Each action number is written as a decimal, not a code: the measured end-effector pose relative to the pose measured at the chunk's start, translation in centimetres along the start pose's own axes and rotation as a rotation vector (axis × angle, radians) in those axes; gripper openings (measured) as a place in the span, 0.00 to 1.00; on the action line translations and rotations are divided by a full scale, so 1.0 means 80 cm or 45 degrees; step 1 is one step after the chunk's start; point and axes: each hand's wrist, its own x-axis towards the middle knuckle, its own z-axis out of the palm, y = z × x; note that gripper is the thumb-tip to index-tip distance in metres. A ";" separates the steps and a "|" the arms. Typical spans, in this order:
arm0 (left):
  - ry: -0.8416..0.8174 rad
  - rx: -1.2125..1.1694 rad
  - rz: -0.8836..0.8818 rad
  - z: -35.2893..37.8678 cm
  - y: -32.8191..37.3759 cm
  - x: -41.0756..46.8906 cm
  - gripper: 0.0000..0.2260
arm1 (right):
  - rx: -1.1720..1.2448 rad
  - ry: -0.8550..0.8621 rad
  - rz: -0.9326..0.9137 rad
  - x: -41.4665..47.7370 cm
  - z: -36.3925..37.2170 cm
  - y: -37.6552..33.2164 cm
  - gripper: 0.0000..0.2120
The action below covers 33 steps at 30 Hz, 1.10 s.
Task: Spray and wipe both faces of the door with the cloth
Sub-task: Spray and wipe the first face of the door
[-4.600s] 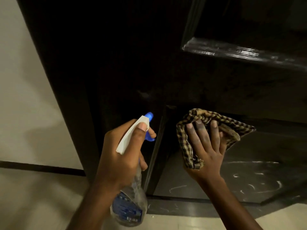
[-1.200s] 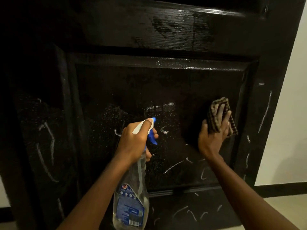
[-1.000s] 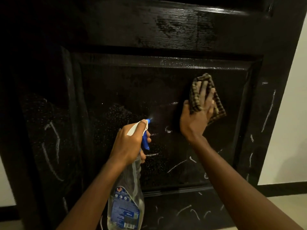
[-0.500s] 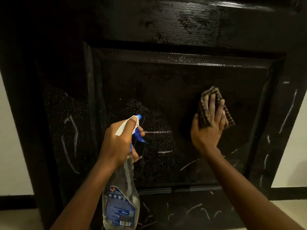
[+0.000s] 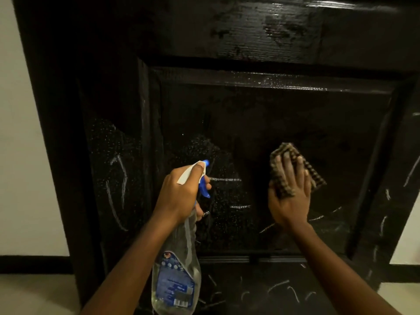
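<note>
Stood partway through one face of the door, by the look of it. Saw a fine mist of droplets on the left stile and on the left of the recessed panel, so judged spraying there well under way. Pressed the checked cloth flat against the panel's right half with the right hand, fingers straight and laid over the fabric, not curled round it. Found the dark area above and around the cloth free of streaks, probably wiped. Counted plenty left: pale scrawled marks along the bottom rail, down the right stile, on the left stile and across the lower panel, none yet rubbed out. Saw nothing of the door's other face, so could not tell its state; took it as work outstanding.

Gripped the spray bottle in the left hand, fingers curled round the neck, one finger laid along the white head, blue nozzle aimed at the panel and close to it. Made out a clear body with a blue label; could not read the liquid level for certain through the plastic.
</note>
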 end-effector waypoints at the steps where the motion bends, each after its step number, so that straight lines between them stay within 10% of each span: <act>1: 0.007 0.002 -0.016 -0.002 -0.001 0.000 0.22 | 0.060 0.022 0.128 0.014 -0.006 -0.008 0.34; 7: 0.122 -0.013 -0.005 -0.026 -0.007 -0.016 0.22 | 0.186 0.129 0.176 0.104 -0.023 -0.118 0.36; 17: 0.263 0.026 0.065 -0.070 -0.008 -0.032 0.21 | -0.306 -0.207 -0.943 -0.031 0.048 -0.094 0.36; 26: 0.221 0.037 0.065 -0.086 -0.011 -0.033 0.21 | 0.186 0.093 0.211 0.107 -0.014 -0.165 0.36; 33: 0.303 0.052 0.048 -0.104 -0.019 -0.043 0.21 | -0.182 -0.084 -0.742 0.055 0.038 -0.211 0.34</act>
